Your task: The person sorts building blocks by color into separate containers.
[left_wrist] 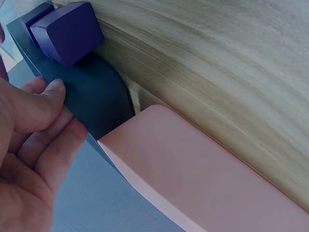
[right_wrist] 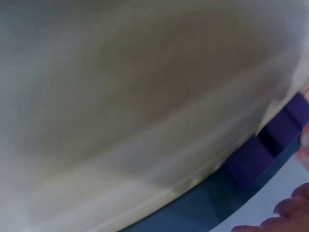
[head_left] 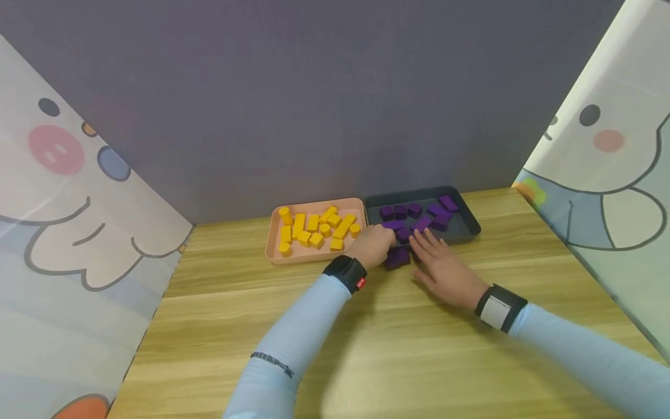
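My left hand (head_left: 373, 245), fingers curled, is at the front left corner of a dark tray (head_left: 473, 228). In the left wrist view its thumb and fingers (left_wrist: 72, 133) meet the tray's rim. My right hand (head_left: 445, 270) reaches over the front edge, its fingers fairly straight and their tips among the purple blocks (head_left: 421, 223). More purple blocks (head_left: 396, 259) lie against the outside of the front wall, between the hands. The right wrist view shows these blocks (right_wrist: 248, 162) close beside fingertips at its right edge; the undersides of my right fingers are hidden.
A pink tray (head_left: 270, 244) with several yellow blocks (head_left: 298, 226) stands to the left, side by side with the dark one. Behind both rises a grey panel (head_left: 314, 105). Cartoon-printed panels (head_left: 42, 221) border the wooden table (head_left: 220, 302) on both sides.
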Available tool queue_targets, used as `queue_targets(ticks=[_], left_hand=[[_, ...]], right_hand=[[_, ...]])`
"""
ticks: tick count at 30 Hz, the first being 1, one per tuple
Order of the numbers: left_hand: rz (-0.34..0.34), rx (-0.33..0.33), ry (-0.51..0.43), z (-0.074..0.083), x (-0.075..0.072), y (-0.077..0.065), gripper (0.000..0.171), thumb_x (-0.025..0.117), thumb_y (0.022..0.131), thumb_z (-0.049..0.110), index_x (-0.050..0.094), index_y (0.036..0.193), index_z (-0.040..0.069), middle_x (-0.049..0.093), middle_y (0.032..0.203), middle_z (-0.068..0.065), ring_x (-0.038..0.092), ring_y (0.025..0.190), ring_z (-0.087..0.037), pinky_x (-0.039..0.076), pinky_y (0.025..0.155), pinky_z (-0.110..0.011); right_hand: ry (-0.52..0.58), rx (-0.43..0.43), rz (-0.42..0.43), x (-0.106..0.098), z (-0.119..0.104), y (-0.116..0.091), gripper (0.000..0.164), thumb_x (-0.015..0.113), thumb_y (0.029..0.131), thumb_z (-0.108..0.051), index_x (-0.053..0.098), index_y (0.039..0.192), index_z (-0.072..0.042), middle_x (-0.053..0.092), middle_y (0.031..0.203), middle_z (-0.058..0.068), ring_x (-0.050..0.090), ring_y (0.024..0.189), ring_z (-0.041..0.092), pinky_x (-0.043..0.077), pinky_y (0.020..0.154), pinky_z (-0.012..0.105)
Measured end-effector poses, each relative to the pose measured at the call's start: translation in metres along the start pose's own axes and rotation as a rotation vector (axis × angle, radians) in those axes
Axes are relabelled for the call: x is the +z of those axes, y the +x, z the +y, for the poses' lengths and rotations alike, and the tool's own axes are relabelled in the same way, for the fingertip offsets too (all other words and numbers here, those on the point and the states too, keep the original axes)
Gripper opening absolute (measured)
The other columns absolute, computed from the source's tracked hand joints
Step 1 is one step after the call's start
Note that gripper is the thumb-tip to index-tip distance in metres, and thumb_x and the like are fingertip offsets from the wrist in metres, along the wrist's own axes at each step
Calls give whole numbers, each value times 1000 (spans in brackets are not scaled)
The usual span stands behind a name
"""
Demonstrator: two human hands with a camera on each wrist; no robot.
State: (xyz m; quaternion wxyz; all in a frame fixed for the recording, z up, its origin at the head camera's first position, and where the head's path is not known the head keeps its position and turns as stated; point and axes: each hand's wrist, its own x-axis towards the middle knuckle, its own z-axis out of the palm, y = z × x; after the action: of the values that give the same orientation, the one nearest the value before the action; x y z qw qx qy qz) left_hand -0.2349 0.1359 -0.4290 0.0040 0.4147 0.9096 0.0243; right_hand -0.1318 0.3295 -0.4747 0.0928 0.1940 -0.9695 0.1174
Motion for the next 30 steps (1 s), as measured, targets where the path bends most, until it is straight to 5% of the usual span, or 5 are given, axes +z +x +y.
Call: queue_targets(ticks=[7, 16, 24, 30], left_hand=[[-21, -8, -6, 0, 0, 0, 20, 64, 93, 6, 78, 93, 20, 70, 80, 10, 59, 71, -8, 49, 67, -22], [27, -8, -12, -3, 4, 0, 19, 66, 91, 8, 79, 97, 21, 76, 94, 7, 66, 77, -8, 57, 75, -24], [39, 1, 6, -4, 4, -1, 20, 68, 90, 8, 79, 102, 21, 77, 101, 6, 70, 86, -11, 58, 81, -26], [33, 1, 6, -1, 2, -3, 22, 67, 90, 7, 78, 103, 21, 76, 104, 5, 70, 91, -12, 58, 84, -27]], right_hand=[[-43, 19, -109, 14, -1, -12, 78, 51, 99, -50, 22, 157, -7, 13, 166, 12, 11, 153, 38, 20, 117, 66], [-26, 7, -118, 13, -4, -19, 78, 52, 98, -51, 24, 156, -7, 18, 165, 12, 13, 153, 40, 23, 118, 63], [32, 6, -94, 1, -15, -13, 66, 63, 95, -34, 42, 146, 3, 37, 155, 24, 40, 141, 42, 38, 113, 54], [44, -15, 9, -3, -18, -6, 31, 72, 87, -15, 69, 114, 1, 63, 121, 19, 65, 107, 30, 55, 92, 45]])
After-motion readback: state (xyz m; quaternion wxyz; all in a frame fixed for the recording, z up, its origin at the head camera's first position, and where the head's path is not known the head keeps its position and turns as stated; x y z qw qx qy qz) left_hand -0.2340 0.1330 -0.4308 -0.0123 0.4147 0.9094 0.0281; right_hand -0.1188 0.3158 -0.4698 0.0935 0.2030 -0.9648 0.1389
